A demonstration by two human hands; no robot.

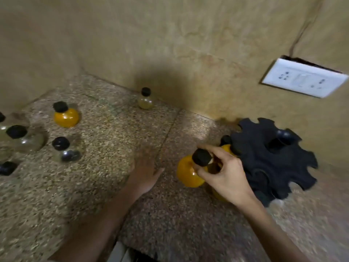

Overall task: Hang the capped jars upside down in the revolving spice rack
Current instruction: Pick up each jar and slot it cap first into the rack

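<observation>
Black and matte, the cap [201, 157] is being pinched by the fingers [217, 150] of our right hand [224, 175], holding the round, glossy yellow jar [187, 174] just beside the notched black spice rack [273, 159], while our left hand [145, 173] is hovering open over the speckled stone surface [113, 129]. We are judging this the pickup; the next move is calling for inverting the jar into a free notch.
</observation>
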